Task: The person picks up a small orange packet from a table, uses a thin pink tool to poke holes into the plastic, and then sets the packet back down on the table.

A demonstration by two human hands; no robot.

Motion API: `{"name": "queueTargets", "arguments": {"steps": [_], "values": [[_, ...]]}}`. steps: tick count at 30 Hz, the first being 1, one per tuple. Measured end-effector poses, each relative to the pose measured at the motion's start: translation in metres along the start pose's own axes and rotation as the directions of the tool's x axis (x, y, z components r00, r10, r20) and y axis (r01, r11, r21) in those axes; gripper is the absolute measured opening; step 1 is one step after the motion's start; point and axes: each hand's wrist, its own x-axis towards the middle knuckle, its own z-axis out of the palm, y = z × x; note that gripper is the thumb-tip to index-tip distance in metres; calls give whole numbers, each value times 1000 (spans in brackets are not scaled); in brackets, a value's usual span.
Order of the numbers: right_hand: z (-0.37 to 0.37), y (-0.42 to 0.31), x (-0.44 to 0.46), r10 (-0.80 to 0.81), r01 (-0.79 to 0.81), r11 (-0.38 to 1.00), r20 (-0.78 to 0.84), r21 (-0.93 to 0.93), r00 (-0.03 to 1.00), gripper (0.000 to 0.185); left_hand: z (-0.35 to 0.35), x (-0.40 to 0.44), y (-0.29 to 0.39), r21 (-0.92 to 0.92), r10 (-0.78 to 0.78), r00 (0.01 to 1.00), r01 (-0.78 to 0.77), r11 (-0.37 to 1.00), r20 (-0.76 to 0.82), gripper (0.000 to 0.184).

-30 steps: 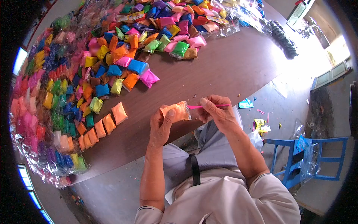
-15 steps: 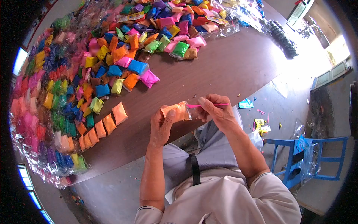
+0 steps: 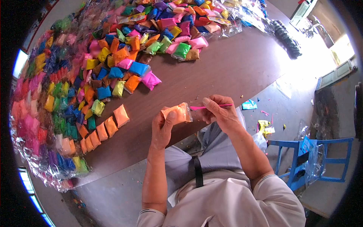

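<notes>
My left hand (image 3: 163, 126) is closed round the left end of a small orange clear-plastic packet (image 3: 180, 113), thumb on its face. Between the thumb and fingers of my right hand (image 3: 219, 110) is a thin pink plastic stick (image 3: 200, 108). Its left tip points at the packet's right edge; I cannot tell whether they touch. A row of similar orange packets (image 3: 102, 131) lies on the brown table (image 3: 211, 72), to the left of my left hand.
A large heap of colourful packets (image 3: 140, 68) covers the table's far and left side. A dark bundle (image 3: 286, 39) lies at the back right. On the floor are scraps and a blue wrapper (image 3: 249, 104). A blue stool (image 3: 295, 159) with plastic bags stands at right.
My left hand and the orange packet have shifted slightly left. The pink stick has drawn back a little from the packet's edge, still in my right hand.
</notes>
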Motion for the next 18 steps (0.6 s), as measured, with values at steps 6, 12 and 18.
{"name": "queueTargets", "arguments": {"steps": [6, 12, 18], "values": [[-2, 5, 1, -8, 8, 999, 23, 37, 1000, 30, 1, -1, 3, 6, -17, 1000, 17, 1000, 8, 36], [0, 5, 0, 0, -1, 1000, 13, 19, 1000, 31, -1, 0, 0, 43, -2, 1000, 2, 999, 9, 37], [-4, 7, 1, -9, 8, 1000, 28, 6, 1000, 31, -1, 0, -2, 51, 20, 1000, -20, 998, 7, 38]]}}
